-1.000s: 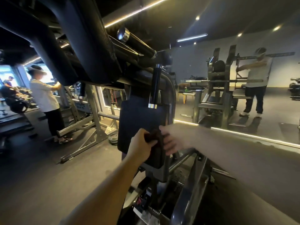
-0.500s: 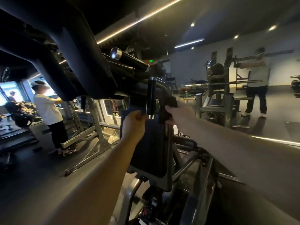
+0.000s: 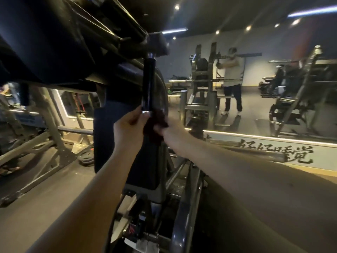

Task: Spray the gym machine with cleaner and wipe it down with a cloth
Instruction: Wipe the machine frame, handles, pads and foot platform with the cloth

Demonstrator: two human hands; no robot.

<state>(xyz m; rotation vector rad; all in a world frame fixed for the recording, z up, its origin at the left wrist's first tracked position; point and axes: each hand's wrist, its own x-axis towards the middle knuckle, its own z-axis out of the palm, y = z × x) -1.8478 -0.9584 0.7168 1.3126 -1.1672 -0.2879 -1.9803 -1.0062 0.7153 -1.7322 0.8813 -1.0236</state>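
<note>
Dark red cloth (image 3: 155, 123) bunched just under the black handle (image 3: 148, 84) and its chrome end, right hand (image 3: 168, 133) clutching the cloth, left hand (image 3: 128, 129) curled round the handle's tip, dark back pad (image 3: 109, 136) behind, another person (image 3: 232, 77) at a far rack (image 3: 200, 84).

Centre right of the frame: a person in a light shirt and dark trousers (image 3: 232, 77) stands at a grey upright rack (image 3: 200, 83), arms extended toward it. Far right: a second angled frame machine (image 3: 299, 99). Lower right: a low wall (image 3: 324, 152) bears black brush characters (image 3: 275, 152); a light strip (image 3: 246, 136) runs along its top edge. Left of centre: weight plates (image 3: 85, 157) lie on the dark floor (image 3: 36, 207). Upper right: ceiling strip lights (image 3: 174, 31) and spots.
</note>
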